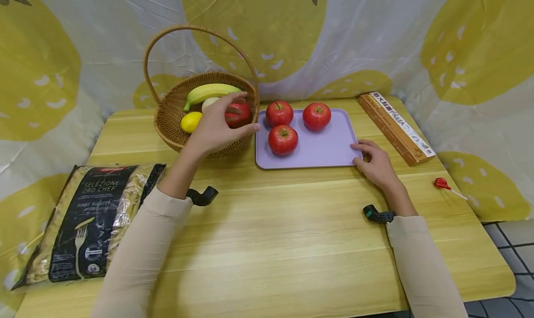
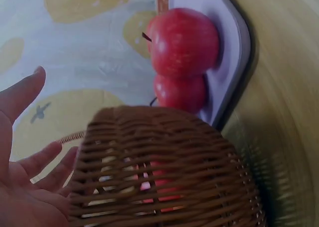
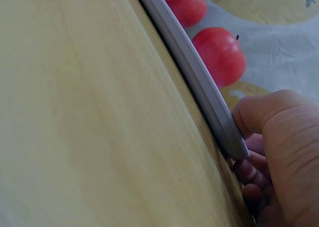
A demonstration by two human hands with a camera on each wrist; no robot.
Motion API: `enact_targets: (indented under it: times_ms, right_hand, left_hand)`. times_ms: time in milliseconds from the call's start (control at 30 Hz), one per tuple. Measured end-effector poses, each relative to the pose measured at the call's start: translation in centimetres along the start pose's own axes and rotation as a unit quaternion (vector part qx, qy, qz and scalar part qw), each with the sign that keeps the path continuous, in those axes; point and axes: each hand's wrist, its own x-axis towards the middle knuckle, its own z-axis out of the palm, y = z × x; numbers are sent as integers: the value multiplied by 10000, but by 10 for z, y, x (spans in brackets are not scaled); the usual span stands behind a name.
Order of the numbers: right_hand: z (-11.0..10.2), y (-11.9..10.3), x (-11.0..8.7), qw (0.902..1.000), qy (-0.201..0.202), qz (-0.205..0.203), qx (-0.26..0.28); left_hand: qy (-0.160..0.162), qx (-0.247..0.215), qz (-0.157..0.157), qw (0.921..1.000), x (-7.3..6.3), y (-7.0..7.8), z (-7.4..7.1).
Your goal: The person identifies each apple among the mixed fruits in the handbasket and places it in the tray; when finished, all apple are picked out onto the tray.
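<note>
Bag (image 1: 89,225) on the table (image 1: 283,244) at far left; basket (image 1: 166,121) with banana (image 1: 210,91), lemon (image 1: 191,122) and red fruit (image 1: 239,117); left hand (image 1: 214,129) over it, thumb and fingers apart; tray (image 1: 325,146) just beside, bearing three apples (image 1: 283,140); right hand (image 1: 375,164) pinches its near right corner; box (image 1: 396,128); lollipop (image 1: 442,183).

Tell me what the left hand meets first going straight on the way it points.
Probably the right side of the wicker handle, though the height of the left hand against it is unclear.
</note>
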Motion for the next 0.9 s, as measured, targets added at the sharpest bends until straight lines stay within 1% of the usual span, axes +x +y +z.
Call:
enact_targets:
  times_ms: [233, 433, 567, 700, 900]
  right_hand:
    - [0, 1, 1, 10000, 21, -49, -13]
    - [0, 2, 0, 10000, 34, -94, -5]
    - [1, 3, 0, 9999, 35, -111, -33]
    - [1, 2, 0, 9999, 38, -92, -23]
    - [0, 1, 0, 10000, 10, -68, -20]
  left_hand:
    - [58, 309, -555, 9980, 15, -14, -10]
    - [69, 572, -939, 9939, 22, -24, -14]
    - [-3, 730, -1061, 9917, 26, -29, -16]
    - [-53, 858, -1128, 9899, 30, -30, -18]
    - [-144, 1012, -1341, 9857, 36, -32, -19]
